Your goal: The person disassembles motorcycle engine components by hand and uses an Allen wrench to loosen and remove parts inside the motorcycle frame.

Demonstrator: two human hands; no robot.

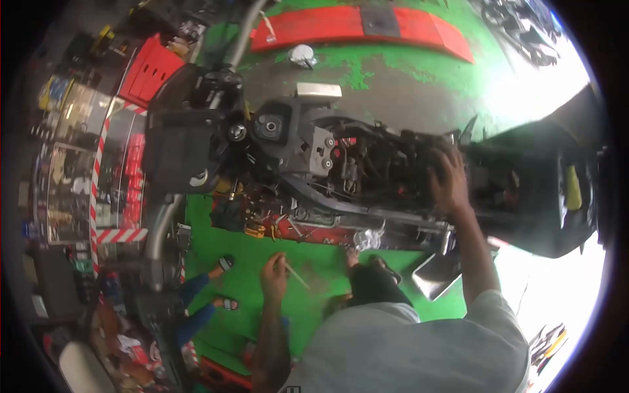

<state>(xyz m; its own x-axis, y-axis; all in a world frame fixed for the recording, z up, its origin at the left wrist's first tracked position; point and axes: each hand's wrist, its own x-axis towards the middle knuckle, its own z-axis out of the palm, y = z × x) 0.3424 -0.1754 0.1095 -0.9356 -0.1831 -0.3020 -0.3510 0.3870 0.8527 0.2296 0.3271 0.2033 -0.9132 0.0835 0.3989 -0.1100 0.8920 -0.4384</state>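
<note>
Green paint covers much of the floor (242,275), and across the middle of the frame stands a partly stripped motorcycle (320,150), its handlebar end at left and its dark tail at right. At right of centre, the person's right hand (449,182) reaches over the open frame behind the grey bracket, fingers loosely spread; whether they touch or grip a part there cannot be told. At lower centre-left, the left hand (274,276) is raised near the motorcycle's side, its fingers curled closed around one end of a thin pale rod (298,276), which slants down to the right.

Just below the motorcycle, a crumpled clear wrapping (369,238) lies near the centre, with a metal tray (437,275) to its right. Along the top of the frame stretches a red ramp (422,31) with a dark band. At lower left, another person's blue-trousered legs (195,293) end in dark sandals (227,263).
</note>
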